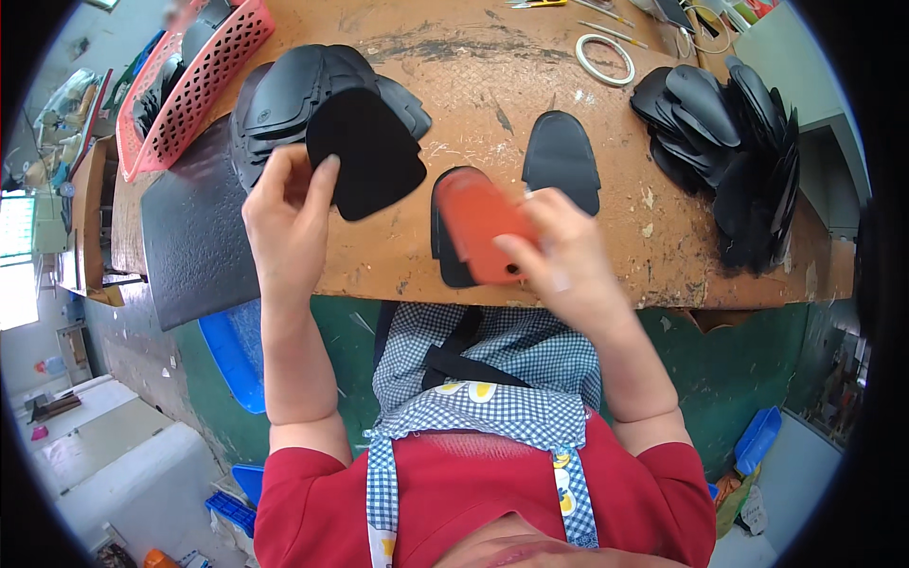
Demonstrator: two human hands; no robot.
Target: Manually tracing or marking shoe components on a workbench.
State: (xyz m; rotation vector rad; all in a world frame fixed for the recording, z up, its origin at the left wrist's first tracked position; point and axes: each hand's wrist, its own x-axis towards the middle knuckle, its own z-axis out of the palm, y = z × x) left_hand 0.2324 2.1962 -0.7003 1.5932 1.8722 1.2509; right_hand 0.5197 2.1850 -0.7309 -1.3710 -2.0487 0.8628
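Note:
My left hand (289, 213) pinches a flat black rounded piece (367, 156), notched at one side, raised above the table beside a stack of similar black pieces (294, 90). My right hand (573, 256) grips an orange-red rounded plate (483, 227), blurred by motion. Beneath the plate a black cut piece (458, 273) lies near the table's front edge, partly hidden by it. Another black piece (561, 156) rests flat just beyond my right hand. Whether the plate touches the piece under it, I cannot tell.
A worn brown table (473, 76) spans the view. At its right lies a heap of black pieces (729, 133). A pink basket (204, 85) stands at the far left, near a textured black sheet (194, 227). A white tape roll (604, 60) and pencils (611, 33) lie farther back.

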